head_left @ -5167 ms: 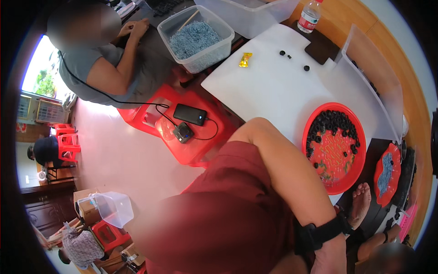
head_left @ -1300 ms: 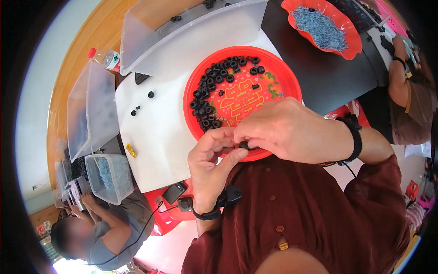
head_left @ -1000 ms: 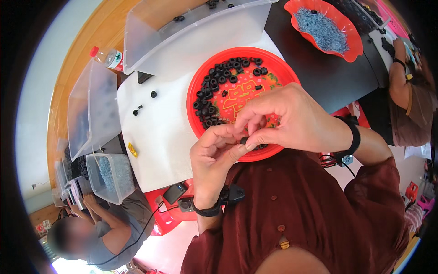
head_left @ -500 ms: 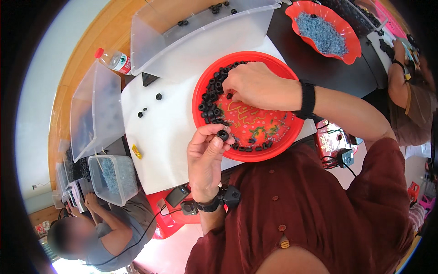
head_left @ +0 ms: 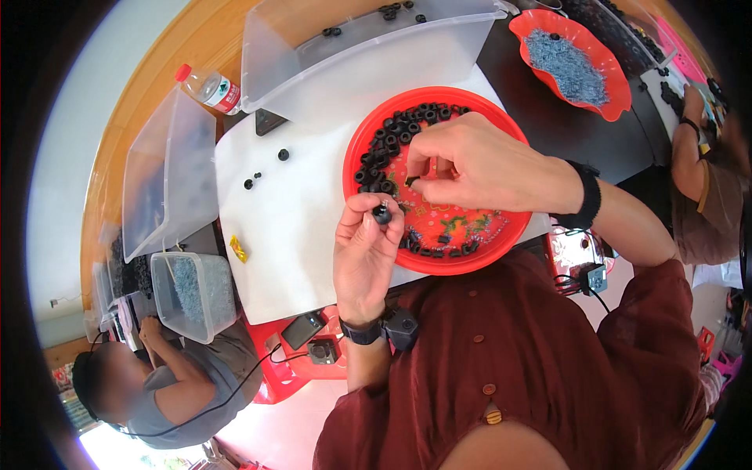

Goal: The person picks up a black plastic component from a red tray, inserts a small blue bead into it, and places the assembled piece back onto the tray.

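Between the thumb and fingers of my left hand (head_left: 363, 254) is a round black plastic part (head_left: 381, 215) with an opening in it. It sits over the near left side of a round red tray (head_left: 450, 268). My right hand (head_left: 497, 166), above the tray's middle, pinches a small black piece (head_left: 411, 181), partly covered by the fingertips. Several black hollow parts (head_left: 392, 139) are heaped along the tray's far and left sides. Smaller black pieces (head_left: 444, 252) lie along its near side, on a printed floral bottom.
Loose black parts (head_left: 283, 155) and a yellow wrapper (head_left: 237, 249) lie on the white table sheet (head_left: 266, 211). Clear bins (head_left: 352, 66) stand beyond. A red scalloped bowl (head_left: 619, 90) holds small bluish pieces. A bottle (head_left: 210, 89) stands far left. Co-workers sit at both sides.
My right hand has drawn back from the heap toward the tray's middle, a small black piece at its fingertips. My left hand keeps hold of the round part, turned slightly.
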### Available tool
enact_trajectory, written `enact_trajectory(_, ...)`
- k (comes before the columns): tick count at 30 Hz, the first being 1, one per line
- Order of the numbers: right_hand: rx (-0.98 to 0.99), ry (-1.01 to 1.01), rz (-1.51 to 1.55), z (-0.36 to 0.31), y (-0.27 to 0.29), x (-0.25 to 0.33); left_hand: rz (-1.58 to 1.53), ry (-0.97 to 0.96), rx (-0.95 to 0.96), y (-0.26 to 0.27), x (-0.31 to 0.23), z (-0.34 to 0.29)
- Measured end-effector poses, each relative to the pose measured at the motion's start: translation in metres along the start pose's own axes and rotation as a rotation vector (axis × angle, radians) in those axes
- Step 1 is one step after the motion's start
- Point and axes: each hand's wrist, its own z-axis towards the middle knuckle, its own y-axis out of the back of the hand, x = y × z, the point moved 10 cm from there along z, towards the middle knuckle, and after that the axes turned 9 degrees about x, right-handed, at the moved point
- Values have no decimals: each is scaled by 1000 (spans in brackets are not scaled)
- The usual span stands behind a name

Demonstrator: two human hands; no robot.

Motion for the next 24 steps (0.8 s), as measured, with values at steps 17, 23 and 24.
enact_trajectory(17, -178, 80, 4, -17, 13, 26, 371, 28, -111, -15, 0, 3)
enact_trajectory(23, -204, 114, -48, -20, 16, 32, 455, 22, -185, -13, 0, 6)
enact_trajectory(24, -239, 111, -60, -22, 21, 31, 452, 31, -150, -15, 1, 6)
